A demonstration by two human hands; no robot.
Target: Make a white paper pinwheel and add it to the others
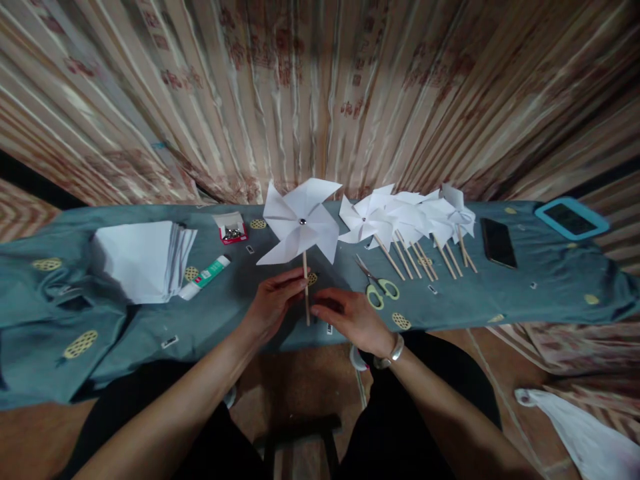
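Note:
A white paper pinwheel (323, 223) with a shiny pin at its centre stands upright over the table on a thin wooden stick. My left hand (273, 300) pinches that stick below the blades. Just right of the stick's lower part is my right hand (355, 317), wearing a silver bracelet; its thumb and fingers are slightly apart, with nothing visible in them. Several finished pinwheels (370, 217) lie overlapping to the right, sticks pointing toward me. Scissors with pale green handles (376, 295) rest beyond my right hand.
A stack of white paper (135, 257) lies at the left on the green cloth (225, 320). Beside it are a glue stick (205, 277) and a small red box of pins (233, 231). A phone (499, 242) and a blue-framed tablet (573, 219) lie right. A curtain (310, 100) hangs behind.

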